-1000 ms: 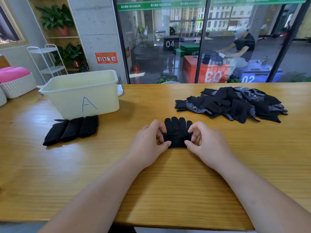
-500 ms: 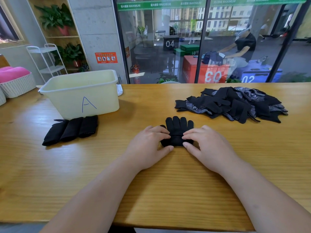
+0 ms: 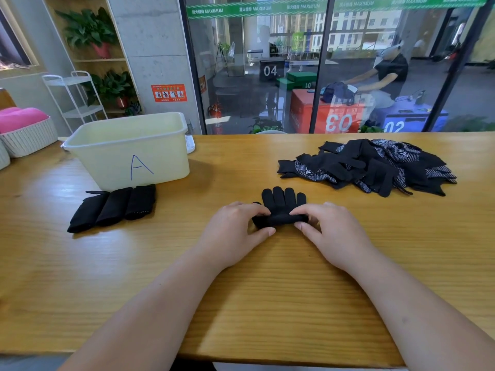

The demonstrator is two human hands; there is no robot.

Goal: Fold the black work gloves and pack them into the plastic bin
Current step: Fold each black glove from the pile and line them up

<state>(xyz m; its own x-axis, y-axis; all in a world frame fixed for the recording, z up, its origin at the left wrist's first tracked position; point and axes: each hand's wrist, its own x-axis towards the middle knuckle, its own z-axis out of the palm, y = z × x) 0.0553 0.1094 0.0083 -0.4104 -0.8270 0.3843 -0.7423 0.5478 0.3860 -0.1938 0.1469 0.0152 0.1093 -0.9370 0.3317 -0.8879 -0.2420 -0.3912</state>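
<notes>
Head: fingers pinch glove; bin marked "A"; banner reads "MAXIMUM".

**Glove's cuff end is rolled up now**

A second ago both hands were pinching the near cuff edge of the black knit work glove, which lay flat at full length. Half a second ago they'd flattened out over it. Now the cuff end is turned over into a thick roll across the palm, so the glove looks shorter and only its fingers stick out past it. The left hand and right hand have moved up with it, fingers on top of the roll, thumbs on its near side. The seated person behind the glass has shifted slightly right.
</notes>
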